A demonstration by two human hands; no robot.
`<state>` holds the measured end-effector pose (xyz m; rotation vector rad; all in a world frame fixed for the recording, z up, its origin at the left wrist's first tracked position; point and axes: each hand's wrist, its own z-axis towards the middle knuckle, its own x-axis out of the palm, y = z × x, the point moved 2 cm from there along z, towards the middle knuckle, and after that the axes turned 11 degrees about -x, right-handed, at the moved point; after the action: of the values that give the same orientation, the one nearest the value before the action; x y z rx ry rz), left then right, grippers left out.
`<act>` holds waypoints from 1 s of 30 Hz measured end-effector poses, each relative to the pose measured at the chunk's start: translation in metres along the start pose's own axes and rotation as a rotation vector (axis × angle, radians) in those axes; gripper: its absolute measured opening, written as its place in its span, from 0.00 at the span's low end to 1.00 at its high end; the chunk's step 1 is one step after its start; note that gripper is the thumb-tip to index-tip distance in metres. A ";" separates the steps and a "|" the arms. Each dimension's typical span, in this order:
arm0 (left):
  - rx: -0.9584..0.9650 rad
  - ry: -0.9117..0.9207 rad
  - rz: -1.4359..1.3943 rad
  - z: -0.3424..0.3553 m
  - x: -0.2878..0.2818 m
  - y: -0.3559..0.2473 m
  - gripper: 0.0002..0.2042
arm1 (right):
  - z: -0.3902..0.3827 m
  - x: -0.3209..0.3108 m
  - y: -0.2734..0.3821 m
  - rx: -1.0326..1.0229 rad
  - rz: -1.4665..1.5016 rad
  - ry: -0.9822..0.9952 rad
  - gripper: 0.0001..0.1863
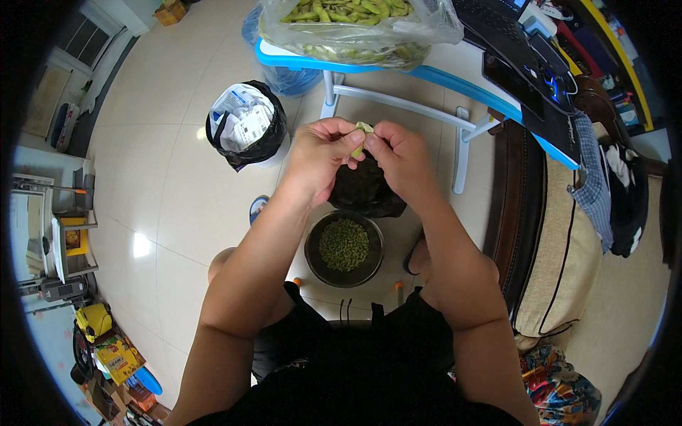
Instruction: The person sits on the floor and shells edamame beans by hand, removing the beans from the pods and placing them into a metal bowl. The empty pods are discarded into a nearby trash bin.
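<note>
Between my fingertips is a green soybean pod (pixel 364 128), pinched from both sides. My left hand (pixel 322 150) grips it with thumb and forefinger, and my right hand (pixel 402 153) closes on its other side. Part of the pod is hidden by the fingers. Just below the hands sits a black bag (pixel 387 204) with dark contents, partly covered by my hands. Nearer to me, a round metal bowl (pixel 308 257) on the floor holds many shelled green beans (pixel 344 245).
A clear plastic bag (pixel 334 41) full of pods stands on a blue-edged table (pixel 455 79), beside a laptop (pixel 490 28). To the left is a bin lined with a black bag (pixel 272 145), holding white packaging. A brown sofa (pixel 522 213) runs along the right.
</note>
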<state>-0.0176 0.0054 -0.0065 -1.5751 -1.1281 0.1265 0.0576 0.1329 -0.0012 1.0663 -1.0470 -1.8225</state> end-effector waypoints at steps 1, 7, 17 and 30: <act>-0.026 0.022 0.011 0.000 -0.002 -0.003 0.04 | 0.002 -0.003 0.003 -0.005 -0.014 0.049 0.09; -0.080 0.024 0.345 0.003 -0.014 -0.007 0.06 | 0.003 -0.029 -0.001 0.002 -0.147 0.140 0.09; -0.114 -0.011 -0.066 0.001 -0.015 -0.006 0.05 | 0.003 -0.022 -0.014 -0.059 -0.668 0.096 0.07; -0.066 0.031 -0.140 0.001 -0.003 0.000 0.06 | -0.003 0.007 0.011 -0.150 -0.278 -0.036 0.12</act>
<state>-0.0199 0.0041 -0.0086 -1.5453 -1.2250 -0.0290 0.0604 0.1217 0.0062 1.1347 -0.7975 -2.1120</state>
